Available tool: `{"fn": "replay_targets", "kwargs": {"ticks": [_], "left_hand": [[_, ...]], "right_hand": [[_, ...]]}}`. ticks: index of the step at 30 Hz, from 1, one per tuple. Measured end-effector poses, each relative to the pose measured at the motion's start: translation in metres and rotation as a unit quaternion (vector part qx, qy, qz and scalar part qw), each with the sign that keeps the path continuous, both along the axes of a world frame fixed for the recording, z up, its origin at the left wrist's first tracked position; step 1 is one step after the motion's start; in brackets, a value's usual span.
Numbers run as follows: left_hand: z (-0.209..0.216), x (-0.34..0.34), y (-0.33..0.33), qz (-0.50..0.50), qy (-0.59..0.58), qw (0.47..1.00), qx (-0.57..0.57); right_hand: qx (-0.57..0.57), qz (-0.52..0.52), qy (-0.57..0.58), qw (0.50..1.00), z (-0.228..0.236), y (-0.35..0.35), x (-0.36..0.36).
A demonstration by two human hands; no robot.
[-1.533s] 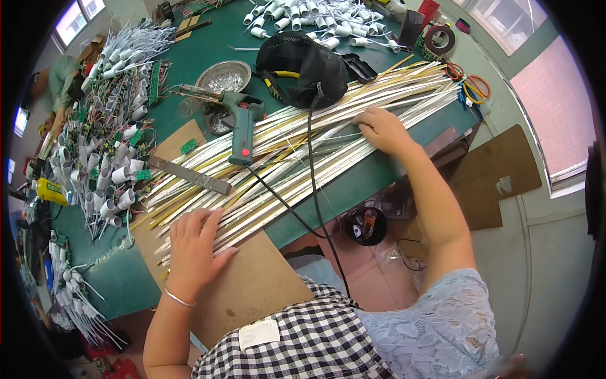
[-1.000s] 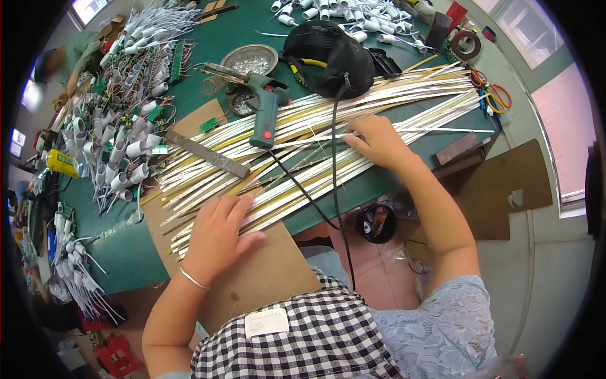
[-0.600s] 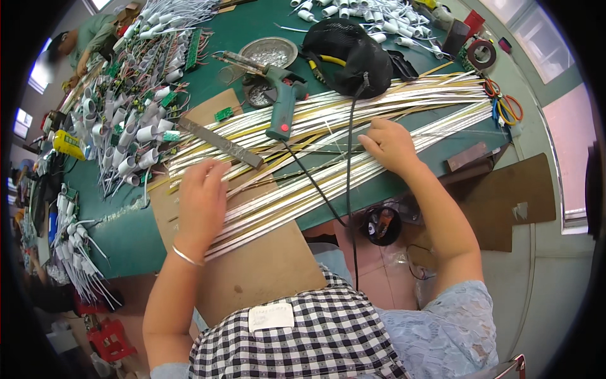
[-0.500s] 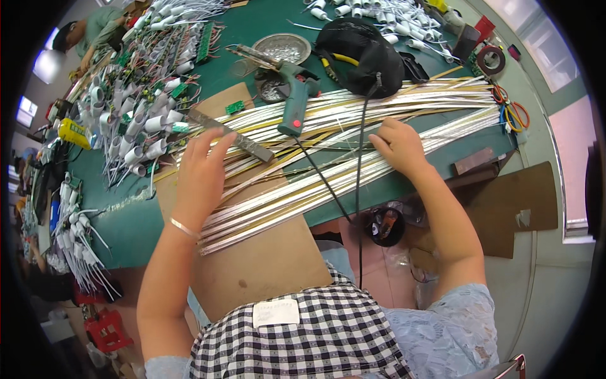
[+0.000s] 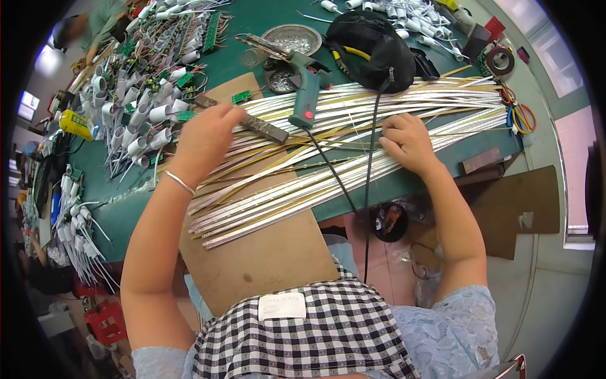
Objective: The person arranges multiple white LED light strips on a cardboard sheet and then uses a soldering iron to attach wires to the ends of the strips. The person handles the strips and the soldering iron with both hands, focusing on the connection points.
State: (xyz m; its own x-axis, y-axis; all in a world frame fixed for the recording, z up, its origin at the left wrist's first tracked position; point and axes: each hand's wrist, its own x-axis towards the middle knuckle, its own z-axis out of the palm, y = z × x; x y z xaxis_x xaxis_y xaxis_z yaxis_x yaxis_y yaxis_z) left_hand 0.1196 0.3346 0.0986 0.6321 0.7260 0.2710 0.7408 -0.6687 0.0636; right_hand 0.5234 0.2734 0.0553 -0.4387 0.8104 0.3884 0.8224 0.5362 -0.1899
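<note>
Two hands on spread of long white strips (image 5: 379, 136) across frame centre, over green table (image 5: 126, 215); left hand (image 5: 205, 139) curled, fingertips at dark metal ruler (image 5: 252, 124), grip unclear; right hand (image 5: 407, 142) loosely bent, pressing strips; green glue gun (image 5: 308, 88) above

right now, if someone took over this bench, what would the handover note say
Left hand: palm down on the near-left part of the long white and yellow strips, fingertips by the dark metal bar lying across them.
Right hand: fingers curled on the strips further right.
The strips are fanned across the green table and over a brown board. The green electric screwdriver rests on the strips, cable trailing off the near edge.
Done: strips laid out in a rough bundle.
Left: ends still uneven and splayed; screwdriver untouched.
</note>
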Motion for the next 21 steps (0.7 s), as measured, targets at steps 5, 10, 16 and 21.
{"fn": "replay_targets", "kwargs": {"ticks": [5,10,16,21], "left_hand": [[-0.01,0.005,0.015,-0.03,0.015,0.999,0.007],[-0.005,-0.001,0.032,-0.1,0.118,0.988,-0.013],[0.007,-0.012,0.045,-0.089,0.128,0.986,0.052],[-0.006,-0.018,0.052,-0.112,0.136,0.982,0.068]], "right_hand": [[-0.008,-0.015,-0.018,1.0,-0.001,-0.004,-0.006],[-0.007,0.02,-0.006,1.0,0.006,-0.011,-0.017],[-0.067,0.031,0.005,0.997,0.005,-0.012,-0.01],[-0.104,0.045,0.006,0.994,0.006,-0.009,-0.004]]}}
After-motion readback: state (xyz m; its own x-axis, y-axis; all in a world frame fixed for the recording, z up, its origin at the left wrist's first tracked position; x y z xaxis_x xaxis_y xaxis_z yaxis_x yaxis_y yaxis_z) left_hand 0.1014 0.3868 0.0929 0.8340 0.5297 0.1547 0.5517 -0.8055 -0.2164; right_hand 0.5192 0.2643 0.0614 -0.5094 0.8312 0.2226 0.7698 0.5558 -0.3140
